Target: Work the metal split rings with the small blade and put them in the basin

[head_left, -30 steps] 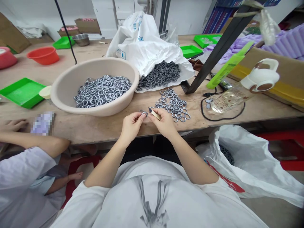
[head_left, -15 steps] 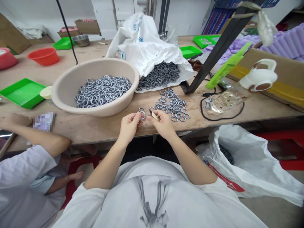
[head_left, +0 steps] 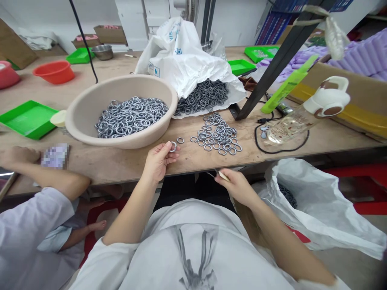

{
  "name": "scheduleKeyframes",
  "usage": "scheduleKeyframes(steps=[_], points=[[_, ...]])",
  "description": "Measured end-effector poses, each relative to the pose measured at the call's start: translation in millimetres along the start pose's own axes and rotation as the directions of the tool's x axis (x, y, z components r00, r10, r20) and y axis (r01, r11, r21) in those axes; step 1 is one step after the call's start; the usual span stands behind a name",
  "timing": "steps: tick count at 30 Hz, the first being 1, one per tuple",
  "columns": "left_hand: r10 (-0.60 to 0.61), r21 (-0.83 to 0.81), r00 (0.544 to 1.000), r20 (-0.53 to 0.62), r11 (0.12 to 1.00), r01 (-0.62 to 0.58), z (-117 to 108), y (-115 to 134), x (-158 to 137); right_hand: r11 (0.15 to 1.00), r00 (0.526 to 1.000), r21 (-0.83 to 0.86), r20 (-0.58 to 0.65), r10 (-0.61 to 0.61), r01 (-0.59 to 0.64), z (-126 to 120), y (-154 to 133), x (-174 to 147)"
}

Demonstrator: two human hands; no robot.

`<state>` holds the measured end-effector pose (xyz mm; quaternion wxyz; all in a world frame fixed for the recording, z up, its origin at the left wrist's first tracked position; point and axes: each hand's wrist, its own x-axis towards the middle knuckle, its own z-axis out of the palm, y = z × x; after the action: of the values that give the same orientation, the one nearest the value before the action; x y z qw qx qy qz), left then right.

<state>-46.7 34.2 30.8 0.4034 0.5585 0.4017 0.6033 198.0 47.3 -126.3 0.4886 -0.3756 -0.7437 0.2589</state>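
Observation:
My left hand (head_left: 157, 161) pinches one grey ring (head_left: 173, 147) between thumb and fingers, just above the table's front edge. A single loose ring (head_left: 180, 140) lies on the wood beside those fingertips. My right hand (head_left: 238, 186) is closed around a small tool with a cream handle (head_left: 224, 176), below and in front of the table edge; its thin dark tip is hard to make out. A loose pile of grey rings (head_left: 216, 133) is spread on the table between and beyond my hands.
A large beige basin (head_left: 75, 127) of rings stands left, with a white sack (head_left: 193, 60) spilling darker rings behind. A black metal post (head_left: 266, 72), bottle (head_left: 284, 127) and cable are right. Another person's arm (head_left: 54, 173) rests at left. An open white bag (head_left: 320, 201) sits below right.
My right hand has drawn back, down and right, off the table with the tool. My left hand has shifted slightly left with a ring, and one ring now lies alone beside it.

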Motion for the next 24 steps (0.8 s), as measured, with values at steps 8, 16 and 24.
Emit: scheduleKeyframes(steps=[8,16,24], points=[[-0.052,-0.107,0.996,0.071,0.992,0.059,1,2,6,0.414,0.697,-0.619,-0.323,0.64,-0.668,-42,54,-125],[-0.087,-0.061,0.972,0.217,0.993,0.103,28,-5,-15,0.913,0.833,-0.34,-0.418,-0.362,0.226,-22,-35,-13],[-0.054,-0.124,0.959,0.278,0.988,0.092,37,-7,-36,0.739,0.721,0.133,-0.387,-0.575,0.661,18,-95,59]])
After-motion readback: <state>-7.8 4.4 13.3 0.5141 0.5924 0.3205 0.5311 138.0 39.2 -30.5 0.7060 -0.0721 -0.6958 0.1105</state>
